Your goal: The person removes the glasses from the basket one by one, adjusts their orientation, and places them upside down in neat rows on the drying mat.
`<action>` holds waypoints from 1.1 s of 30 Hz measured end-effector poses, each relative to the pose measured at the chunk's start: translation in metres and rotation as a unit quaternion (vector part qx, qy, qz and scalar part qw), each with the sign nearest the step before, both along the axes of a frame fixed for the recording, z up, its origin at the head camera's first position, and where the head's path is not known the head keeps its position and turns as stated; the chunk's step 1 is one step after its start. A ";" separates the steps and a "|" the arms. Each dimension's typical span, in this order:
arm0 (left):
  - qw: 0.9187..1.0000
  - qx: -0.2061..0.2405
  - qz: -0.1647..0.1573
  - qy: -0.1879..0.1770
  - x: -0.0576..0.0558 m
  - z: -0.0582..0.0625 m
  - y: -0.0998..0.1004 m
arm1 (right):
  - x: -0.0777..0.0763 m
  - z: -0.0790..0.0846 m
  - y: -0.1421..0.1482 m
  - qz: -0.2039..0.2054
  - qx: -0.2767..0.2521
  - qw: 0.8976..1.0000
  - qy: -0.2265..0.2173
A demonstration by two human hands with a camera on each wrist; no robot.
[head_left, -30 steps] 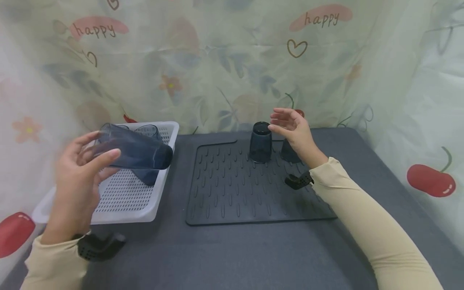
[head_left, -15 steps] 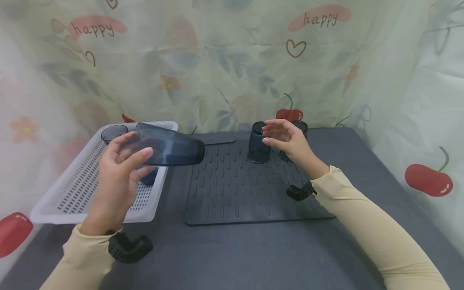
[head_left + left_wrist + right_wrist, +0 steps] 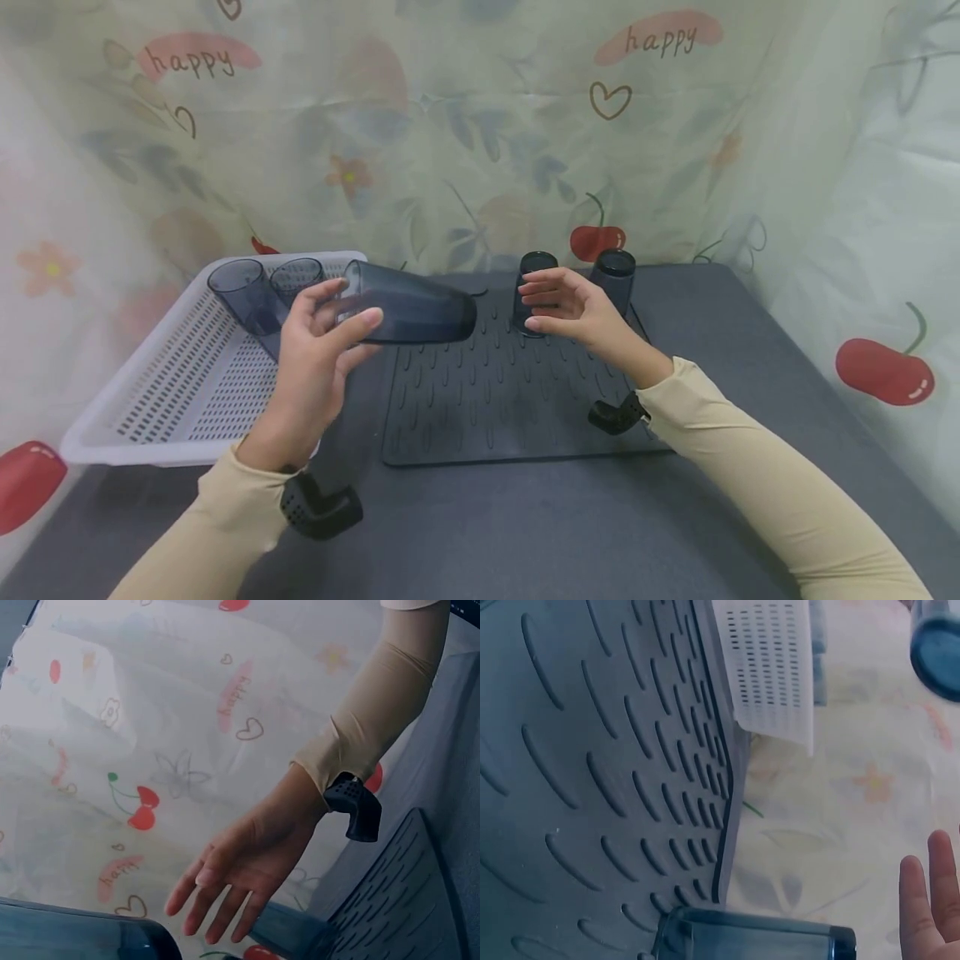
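Note:
In the head view my left hand grips a blue-tinted drinking glass near its rim. The glass lies sideways in the air, its dark base pointing right, above the left part of a ribbed drying mat. My right hand holds nothing; its fingers are loosely bent, pointing left. Behind that hand, partly covered by it, one glass stands upside down on the mat. Another upturned glass stands just right of it. The left wrist view shows the held glass's base apart from my right fingertips.
At the left sits a white perforated basket, with two more glasses leaning in it at the back. The dark tabletop runs in front of the mat. A printed curtain hangs behind and at both sides.
My left hand has carried the glass rightward from over the basket to over the mat. The right hand has dropped lower and shifted left, uncovering the right-hand upturned glass.

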State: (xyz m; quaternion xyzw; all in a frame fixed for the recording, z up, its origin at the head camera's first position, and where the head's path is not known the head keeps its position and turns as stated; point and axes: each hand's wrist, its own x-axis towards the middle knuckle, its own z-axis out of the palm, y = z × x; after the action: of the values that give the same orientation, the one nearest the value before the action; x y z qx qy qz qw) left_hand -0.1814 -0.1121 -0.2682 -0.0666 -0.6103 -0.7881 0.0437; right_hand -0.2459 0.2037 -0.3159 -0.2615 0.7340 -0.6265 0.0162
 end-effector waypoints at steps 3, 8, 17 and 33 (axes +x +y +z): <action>1.000 0.013 0.001 -0.009 -0.003 -0.006 0.007 | 0.001 -0.001 -0.003 0.015 -0.004 1.000 -0.003; 1.000 0.021 -0.004 -0.018 -0.006 -0.014 0.016 | 0.003 -0.004 -0.008 0.031 -0.005 1.000 0.003; 1.000 0.008 -0.013 -0.021 -0.009 -0.023 0.028 | 0.005 -0.008 -0.013 0.059 -0.017 0.998 -0.009; 0.999 0.022 -0.004 -0.034 -0.010 -0.031 0.041 | 0.004 -0.011 -0.021 0.056 0.015 0.998 -0.006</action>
State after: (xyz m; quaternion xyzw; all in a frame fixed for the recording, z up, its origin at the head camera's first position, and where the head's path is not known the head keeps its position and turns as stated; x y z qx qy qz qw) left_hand -0.1912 -0.0706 -0.2987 -0.0411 -0.5941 -0.8031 0.0213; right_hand -0.2419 0.1826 -0.3272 -0.2976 0.7278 -0.6149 0.0596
